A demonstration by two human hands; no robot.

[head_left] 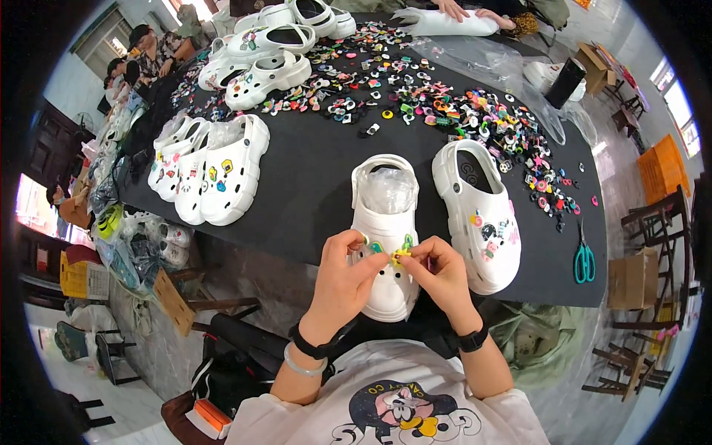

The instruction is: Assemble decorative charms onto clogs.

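Observation:
In front of me a white clog (386,297) stands toe toward me at the table's near edge, with crumpled clear plastic (387,191) in its opening. Green shoe charms (407,242) sit on its perforated upper. My right hand (445,278) pinches a small yellow shoe charm (400,256) against the upper. From the other side, my left hand (343,278) closes on the clog, its thumb tip beside the yellow charm; the fingertips are partly hidden. Just to the right is a second white clog (486,276) bearing several charms.
Piles of colourful shoe charms (512,133) spread over the black table (311,148). More white clogs (237,185) stand at the left and far left. Teal-handled scissors (584,263) lie at the right edge. Across the table, another person's hands (452,9) rest on a white roll (452,24).

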